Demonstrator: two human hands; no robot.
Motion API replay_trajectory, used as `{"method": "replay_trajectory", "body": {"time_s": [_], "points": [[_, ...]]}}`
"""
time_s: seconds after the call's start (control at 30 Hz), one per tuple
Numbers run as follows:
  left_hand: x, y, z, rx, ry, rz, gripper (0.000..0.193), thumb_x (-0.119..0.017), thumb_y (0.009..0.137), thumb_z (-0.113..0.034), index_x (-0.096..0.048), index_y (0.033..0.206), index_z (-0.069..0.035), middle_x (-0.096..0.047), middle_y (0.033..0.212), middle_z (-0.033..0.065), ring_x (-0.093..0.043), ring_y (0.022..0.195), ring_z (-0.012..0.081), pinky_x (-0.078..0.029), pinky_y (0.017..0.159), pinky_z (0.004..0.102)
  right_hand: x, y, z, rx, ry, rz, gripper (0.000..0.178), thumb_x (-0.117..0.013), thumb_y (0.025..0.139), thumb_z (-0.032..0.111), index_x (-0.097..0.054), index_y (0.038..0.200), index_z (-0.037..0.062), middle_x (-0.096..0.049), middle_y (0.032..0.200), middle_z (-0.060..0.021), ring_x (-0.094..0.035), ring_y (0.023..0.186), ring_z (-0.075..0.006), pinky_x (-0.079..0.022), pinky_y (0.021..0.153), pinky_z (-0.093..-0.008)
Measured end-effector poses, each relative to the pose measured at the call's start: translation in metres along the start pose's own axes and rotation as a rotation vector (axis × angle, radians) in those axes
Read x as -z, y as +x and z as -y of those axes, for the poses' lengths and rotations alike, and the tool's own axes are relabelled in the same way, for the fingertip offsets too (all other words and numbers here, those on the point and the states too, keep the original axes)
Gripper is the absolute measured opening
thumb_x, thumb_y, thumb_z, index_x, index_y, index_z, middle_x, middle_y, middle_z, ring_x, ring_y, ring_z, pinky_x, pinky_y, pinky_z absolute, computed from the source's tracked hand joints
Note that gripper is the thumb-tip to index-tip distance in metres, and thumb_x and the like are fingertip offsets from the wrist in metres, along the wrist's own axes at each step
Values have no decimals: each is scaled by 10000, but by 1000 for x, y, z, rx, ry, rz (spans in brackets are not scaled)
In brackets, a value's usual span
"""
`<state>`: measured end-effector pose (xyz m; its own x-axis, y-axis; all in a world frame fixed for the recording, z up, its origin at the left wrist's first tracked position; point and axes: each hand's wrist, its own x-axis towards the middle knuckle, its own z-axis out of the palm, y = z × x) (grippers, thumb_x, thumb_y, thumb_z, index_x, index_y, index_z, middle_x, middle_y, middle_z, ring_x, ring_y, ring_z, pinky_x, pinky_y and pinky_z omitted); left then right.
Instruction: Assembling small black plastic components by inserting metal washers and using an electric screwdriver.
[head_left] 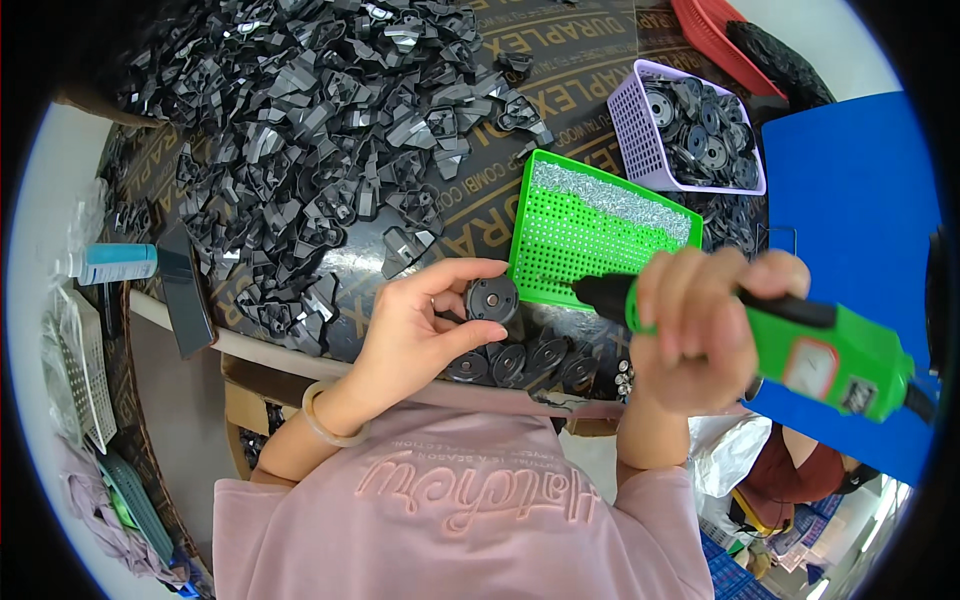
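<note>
Between the thumb and fingers of my left hand [400,315] is a round black plastic disc [491,299] with small holes around a central hole. My right hand [695,325] is wrapped round a green electric screwdriver [840,360] with a black nose. Its tip points left, over the near edge of a green perforated tray [570,240], apart from the disc. Small silver screws [610,208] lie heaped along the tray's far side. Below the held disc, several similar black discs [508,362] rest by the table's front edge.
Angular black plastic parts [300,130] cover the table's far left. A purple basket [630,125] full of black discs stands behind the tray. A blue panel [850,200] is at the right, a blue bottle [120,263] at the left. Another person's dark red sleeve [795,485] shows lower right.
</note>
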<state>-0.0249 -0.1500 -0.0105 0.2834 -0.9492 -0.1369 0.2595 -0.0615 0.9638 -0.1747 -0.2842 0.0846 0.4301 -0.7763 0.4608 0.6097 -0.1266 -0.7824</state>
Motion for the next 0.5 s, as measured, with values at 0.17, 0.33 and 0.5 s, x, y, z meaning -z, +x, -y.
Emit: {"method": "replay_trajectory", "body": {"time_s": [0.17, 0.33, 0.5], "points": [[-8, 1, -3, -9, 60, 19, 531, -788, 760, 97, -633, 1257, -8, -662, 954, 19, -588, 707, 34, -486, 633, 182, -6, -11, 25, -83, 6, 120, 353, -679, 924, 39, -412, 1144, 112, -561, 719, -58, -535, 580, -193, -463, 564, -380], [-13, 0, -5, 14, -23, 16, 517, -785, 758, 100, -635, 1243, 3, -686, 963, 39, -641, 766, 42, -507, 648, 183, -5, -16, 19, -104, -87, 162, 292, -628, 949, 74, -418, 1148, 109, -526, 723, -35, -494, 560, -151, -443, 576, -356], [-11, -2, -8, 26, 29, 41, 532, -768, 767, 123, -609, 1265, 26, -682, 1011, 55, -647, 818, 63, -531, 707, 197, -5, -17, 18, -83, -149, 188, 234, -574, 987, 131, -424, 1165, 105, -481, 708, -8, -460, 530, -123, -408, 558, -319]]}}
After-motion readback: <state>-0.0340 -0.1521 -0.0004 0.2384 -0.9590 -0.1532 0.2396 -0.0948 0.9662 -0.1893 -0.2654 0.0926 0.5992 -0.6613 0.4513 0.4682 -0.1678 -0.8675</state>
